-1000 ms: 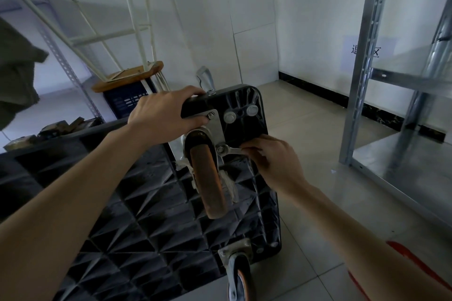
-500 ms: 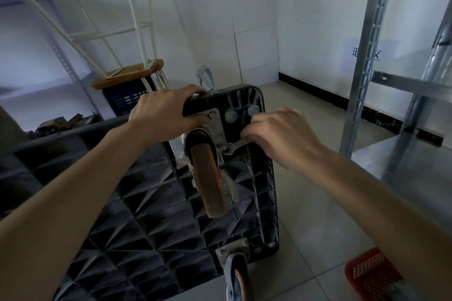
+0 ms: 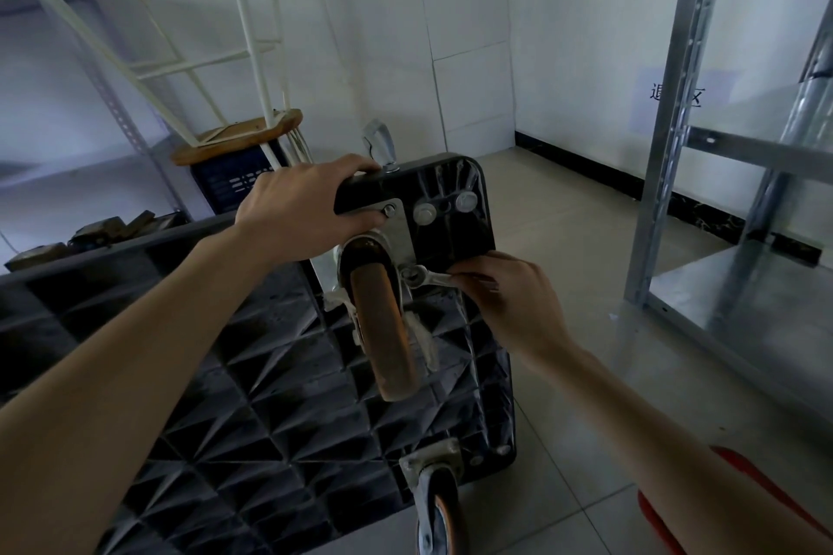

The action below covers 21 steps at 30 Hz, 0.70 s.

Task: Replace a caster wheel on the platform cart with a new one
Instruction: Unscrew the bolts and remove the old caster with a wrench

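Platform cart tipped on its side, ribbed black underside facing me; it is my landmark.

Count: two caster wheels in view. One caster wheel, orange-brown tread, stands out from the cart's upper corner on its metal plate. Second caster at the cart's lower edge, near the floor. One wrench, its head on a fastener at the plate's right lower corner. Two round light caps on the cart right of the plate. One upturned stool behind the cart, one metal shelving rack to the cart's right, one red object on the floor at the cart's lower right.

My left hand wraps over the cart's top edge, fingers curled round it, thumb by the plate's upper bolt. My right hand pinches the wrench handle, fingers curled.

Versus half a second ago: right hand has dropped from level with the caps to below them, wrench handle swung down with it. Left hand unchanged.
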### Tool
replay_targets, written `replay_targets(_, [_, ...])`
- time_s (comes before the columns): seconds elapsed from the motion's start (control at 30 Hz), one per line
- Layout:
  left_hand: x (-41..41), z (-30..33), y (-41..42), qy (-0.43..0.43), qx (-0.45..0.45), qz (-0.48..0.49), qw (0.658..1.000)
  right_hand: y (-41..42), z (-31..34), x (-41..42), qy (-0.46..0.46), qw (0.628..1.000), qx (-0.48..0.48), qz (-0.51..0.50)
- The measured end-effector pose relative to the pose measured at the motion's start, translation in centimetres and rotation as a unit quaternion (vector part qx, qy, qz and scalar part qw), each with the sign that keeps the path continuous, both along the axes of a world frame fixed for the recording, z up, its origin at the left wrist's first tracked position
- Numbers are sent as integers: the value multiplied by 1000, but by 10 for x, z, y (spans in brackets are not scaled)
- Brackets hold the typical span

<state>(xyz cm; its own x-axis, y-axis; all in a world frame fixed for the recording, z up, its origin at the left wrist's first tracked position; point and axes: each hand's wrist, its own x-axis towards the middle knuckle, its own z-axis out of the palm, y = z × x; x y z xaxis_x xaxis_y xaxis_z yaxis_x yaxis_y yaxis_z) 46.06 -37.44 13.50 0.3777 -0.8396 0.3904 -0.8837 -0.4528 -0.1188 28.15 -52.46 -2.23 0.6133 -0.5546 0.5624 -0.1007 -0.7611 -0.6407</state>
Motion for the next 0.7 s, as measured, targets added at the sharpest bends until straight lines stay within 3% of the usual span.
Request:
replay_targets(0.53, [-1,0,1,3,-1,1,1000,22,-23,11,-66,989,131,13])
replay_targets(0.6, [-1,0,1,2,-3,1,1000,23,-19,9,-45,995,84,-3])
replay_targets(0.7, [0,-1,1,0,-3,0,1000,13,1,-1,2,998,-64,-30])
